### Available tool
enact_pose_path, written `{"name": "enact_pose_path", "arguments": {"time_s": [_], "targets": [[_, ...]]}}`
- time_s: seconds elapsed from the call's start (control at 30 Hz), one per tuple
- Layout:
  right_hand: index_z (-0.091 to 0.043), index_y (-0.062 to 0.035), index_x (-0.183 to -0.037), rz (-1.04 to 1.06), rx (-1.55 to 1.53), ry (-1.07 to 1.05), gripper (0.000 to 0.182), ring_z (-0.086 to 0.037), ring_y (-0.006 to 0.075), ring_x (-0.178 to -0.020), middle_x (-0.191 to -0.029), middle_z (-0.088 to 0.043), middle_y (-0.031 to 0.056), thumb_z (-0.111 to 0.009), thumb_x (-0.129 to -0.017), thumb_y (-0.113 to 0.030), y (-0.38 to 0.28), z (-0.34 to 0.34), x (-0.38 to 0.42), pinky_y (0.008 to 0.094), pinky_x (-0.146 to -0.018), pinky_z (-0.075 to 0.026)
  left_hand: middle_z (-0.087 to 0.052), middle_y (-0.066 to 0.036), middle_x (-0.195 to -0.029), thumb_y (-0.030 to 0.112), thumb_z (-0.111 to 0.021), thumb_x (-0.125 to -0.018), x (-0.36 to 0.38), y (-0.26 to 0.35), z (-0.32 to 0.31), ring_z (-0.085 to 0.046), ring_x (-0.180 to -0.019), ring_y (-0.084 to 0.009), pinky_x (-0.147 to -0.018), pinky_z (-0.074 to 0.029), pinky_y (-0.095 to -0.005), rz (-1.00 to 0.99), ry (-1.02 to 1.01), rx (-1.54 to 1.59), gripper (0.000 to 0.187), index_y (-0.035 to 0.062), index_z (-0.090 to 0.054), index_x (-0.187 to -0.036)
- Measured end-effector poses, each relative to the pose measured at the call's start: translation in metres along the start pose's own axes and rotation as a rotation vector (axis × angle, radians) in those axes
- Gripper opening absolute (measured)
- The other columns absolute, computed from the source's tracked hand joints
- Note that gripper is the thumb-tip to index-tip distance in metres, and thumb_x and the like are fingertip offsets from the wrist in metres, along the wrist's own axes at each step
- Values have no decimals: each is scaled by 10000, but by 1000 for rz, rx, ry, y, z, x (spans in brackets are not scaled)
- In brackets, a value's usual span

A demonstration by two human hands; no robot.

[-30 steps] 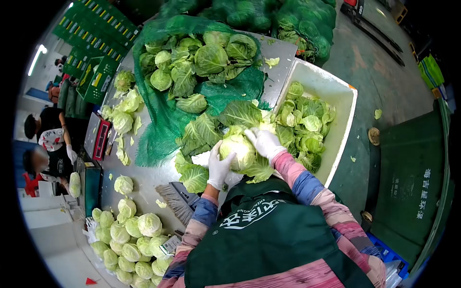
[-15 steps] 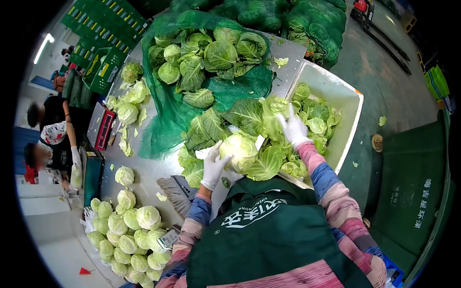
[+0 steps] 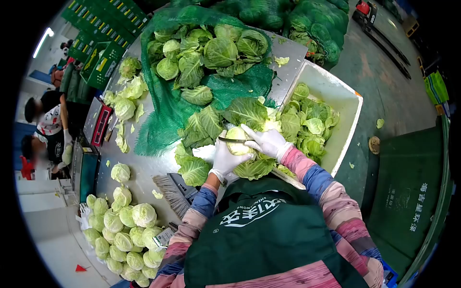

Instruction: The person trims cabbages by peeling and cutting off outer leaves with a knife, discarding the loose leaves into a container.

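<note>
My left hand [image 3: 228,159], in a white glove, is closed around the near left side of a pale, trimmed cabbage [image 3: 236,147]. My right hand [image 3: 269,142], also gloved, is at the cabbage's right side. It grips a dark, narrow knife [image 3: 235,140] whose blade lies across the cabbage's top; the handle is mostly hidden by the fingers. Loose green outer leaves [image 3: 247,113] lie just beyond the cabbage, and another leaf [image 3: 194,170] rests to the left of my left hand.
A green mesh sack [image 3: 168,120] of untrimmed cabbages [image 3: 220,52] lies open ahead. At right stands a white foam box [image 3: 348,129] holding leaves. Trimmed cabbages [image 3: 124,241] are piled at left, near a brush [image 3: 173,194]. Two people [image 3: 55,120] work at far left beside a scale [image 3: 102,122].
My right hand has come left and down from the loose leaves to the cabbage, and the knife now shows across it. My left hand has shifted right, round the cabbage's near side.
</note>
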State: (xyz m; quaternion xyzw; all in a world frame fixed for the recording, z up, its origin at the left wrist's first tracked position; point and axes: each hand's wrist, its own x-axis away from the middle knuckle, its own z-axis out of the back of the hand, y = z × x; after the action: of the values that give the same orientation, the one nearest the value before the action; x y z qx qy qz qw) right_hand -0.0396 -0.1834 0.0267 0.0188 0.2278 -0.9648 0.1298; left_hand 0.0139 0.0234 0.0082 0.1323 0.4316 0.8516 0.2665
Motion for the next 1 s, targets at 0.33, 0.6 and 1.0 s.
{"name": "enact_pose_path", "arguments": {"time_s": [0.33, 0.6, 1.0], "targets": [[-426, -171, -1379, -255, -209, 4, 569, -654, 320, -726, -880, -680, 157, -351, -948, -536, 12, -11, -24, 393, -638, -515, -400, -228, -1276, 356, -879, -528, -3, 15, 7, -412, -1209, -350, -1031, -355, -406, 42, 22, 24, 1087, -64, -296, -1344], [-433, -155, -1380, -888, -36, 4, 614, -670, 303, -773, -846, -684, 178, -402, -924, -565, 91, 2, 9, 393, -737, -516, -314, -203, -1351, 330, -901, -494, 25, 8, 25, -366, -1250, -356, -1071, -323, -404, 58, 2, -38, 1173, -14, -249, -1407], [-672, -89, -1051, -451, -270, 65, 523, -633, 323, -893, -1018, -624, 152, -560, -829, -549, -6, 1, -20, 406, -776, -505, -461, -252, -1329, 192, -872, -554, 3, 21, 38, -439, -1232, -385, -1063, -334, -385, -51, -229, -149, 1102, -38, -245, -1431]]}}
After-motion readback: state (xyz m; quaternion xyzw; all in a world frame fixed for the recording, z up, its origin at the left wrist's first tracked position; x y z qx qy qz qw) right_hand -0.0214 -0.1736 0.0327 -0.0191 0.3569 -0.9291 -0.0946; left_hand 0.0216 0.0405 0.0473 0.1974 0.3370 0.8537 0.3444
